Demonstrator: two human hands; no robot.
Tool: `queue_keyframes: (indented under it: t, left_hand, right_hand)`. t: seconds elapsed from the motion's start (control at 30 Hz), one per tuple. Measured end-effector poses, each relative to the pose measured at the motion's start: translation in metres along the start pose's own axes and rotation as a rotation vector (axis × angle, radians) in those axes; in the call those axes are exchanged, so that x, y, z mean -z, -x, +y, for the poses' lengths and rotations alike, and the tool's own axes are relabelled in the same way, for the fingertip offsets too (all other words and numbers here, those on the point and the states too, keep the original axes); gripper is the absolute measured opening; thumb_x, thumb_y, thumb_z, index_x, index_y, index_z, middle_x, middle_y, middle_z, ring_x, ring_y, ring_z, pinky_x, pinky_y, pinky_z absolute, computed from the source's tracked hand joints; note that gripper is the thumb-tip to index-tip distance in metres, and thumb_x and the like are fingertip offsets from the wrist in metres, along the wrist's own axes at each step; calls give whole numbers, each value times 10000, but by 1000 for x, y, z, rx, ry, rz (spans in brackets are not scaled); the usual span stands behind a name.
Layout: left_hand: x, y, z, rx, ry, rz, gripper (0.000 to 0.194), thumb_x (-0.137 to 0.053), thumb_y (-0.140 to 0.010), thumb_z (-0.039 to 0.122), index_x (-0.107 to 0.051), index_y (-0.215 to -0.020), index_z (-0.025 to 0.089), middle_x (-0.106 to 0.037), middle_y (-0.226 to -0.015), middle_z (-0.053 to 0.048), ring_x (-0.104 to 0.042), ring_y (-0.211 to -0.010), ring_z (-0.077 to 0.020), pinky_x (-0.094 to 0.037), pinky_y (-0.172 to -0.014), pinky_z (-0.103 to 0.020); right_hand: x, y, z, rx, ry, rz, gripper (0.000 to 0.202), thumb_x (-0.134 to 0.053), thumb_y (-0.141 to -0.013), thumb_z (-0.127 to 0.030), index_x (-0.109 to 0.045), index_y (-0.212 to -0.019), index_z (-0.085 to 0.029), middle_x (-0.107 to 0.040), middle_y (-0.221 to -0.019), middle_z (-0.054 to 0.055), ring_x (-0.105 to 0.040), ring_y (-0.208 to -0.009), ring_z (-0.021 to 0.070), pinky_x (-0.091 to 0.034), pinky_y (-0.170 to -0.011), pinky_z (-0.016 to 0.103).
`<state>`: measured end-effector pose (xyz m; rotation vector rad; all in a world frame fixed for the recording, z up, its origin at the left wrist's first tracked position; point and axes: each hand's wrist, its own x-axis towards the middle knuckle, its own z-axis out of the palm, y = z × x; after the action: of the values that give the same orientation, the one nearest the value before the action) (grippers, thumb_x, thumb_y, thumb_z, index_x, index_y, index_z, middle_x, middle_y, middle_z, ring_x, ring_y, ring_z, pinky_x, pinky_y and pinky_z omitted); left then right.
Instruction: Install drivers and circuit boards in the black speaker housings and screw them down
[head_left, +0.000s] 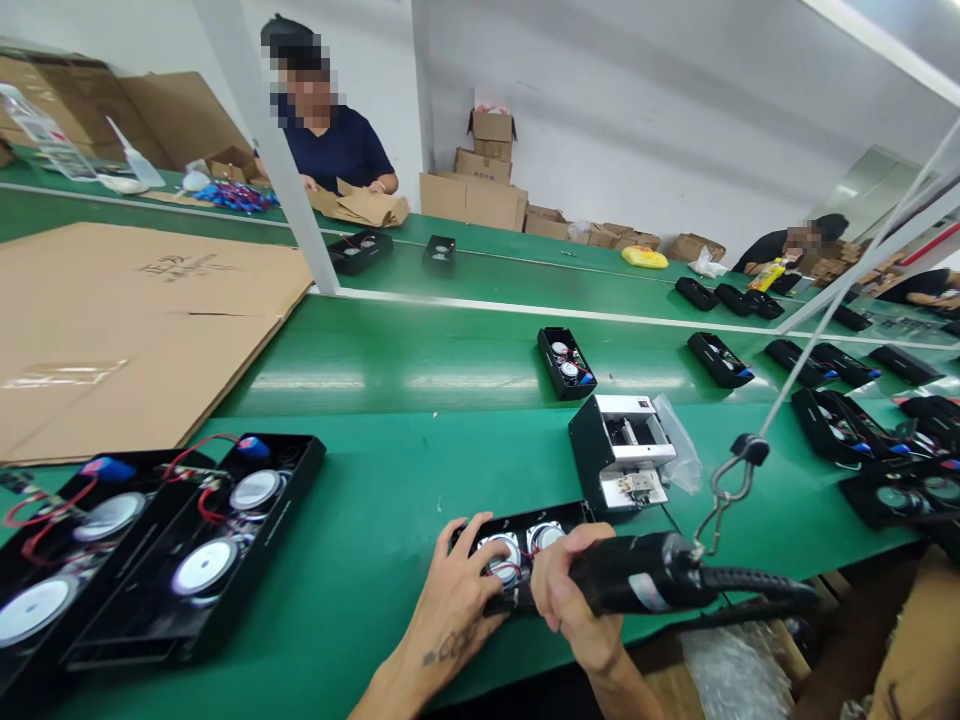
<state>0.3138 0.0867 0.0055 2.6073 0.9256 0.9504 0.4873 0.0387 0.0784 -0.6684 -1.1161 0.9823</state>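
Your left hand (pixel 459 590) lay on the black speaker housing (pixel 525 545) at the near edge of the green counter (pixel 390 470), its fingers (pixel 472 535) spread apart and pressed on the housing's left end, touching the rim beside the left of its two round speaker cones. Your right hand (pixel 571 600) was at the housing's right end, its fingers clamped around the grip of a black electric screwdriver (pixel 645 580). The screwdriver lay nearly level, its tip end hidden behind your right hand so that you could not tell whether it met the housing. Its rear hung from a metal hook (pixel 731 485) on a line that rose to the upper right, and a dark cable ran off to the right of it.

Just beyond the housing stood a small black and white box (pixel 619 450) with an open top, and a clear plastic bag (pixel 679 445) touched that box's right side. Well to the left of the housing lay two larger black housings (pixel 180 560) side by side, with silver cones, red wires and blue parts showing. Beyond those lay a flat sheet of cardboard (pixel 127 320). Farther back from the housing, more black housings sat along the counter to the right. Across the counter, a person in a dark shirt (pixel 337 150) handled brown cardboard (pixel 360 207).
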Motion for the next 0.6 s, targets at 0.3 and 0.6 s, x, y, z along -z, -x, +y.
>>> queue_keyframes:
  t: [0.3,0.6]
  left_hand:
    - [-5,-5,-9,-40,4,105,539,-1114,-385,444,-708,-714,311,-766,-1071,85,-494,-1334,-306,-118,-1264,-377]
    - [-29,11,-28,20,23,109,385,-1049,-502,510,-756,-693,350,-783,-1105,102,-546,-1389,-282,-114,-1301,-365]
  right_hand:
    - [56,-90,-80,548,95,628,231,-664,-1031,-316,-573,-1239,-276,-437,-671,-98,-359,-483,95,-422,-535,236]
    - [143,-134,-71,474,399,801,518,-890,-822,-388,-566,-1180,-200,-621,-678,-82,-596,-610,150,-546,-738,357]
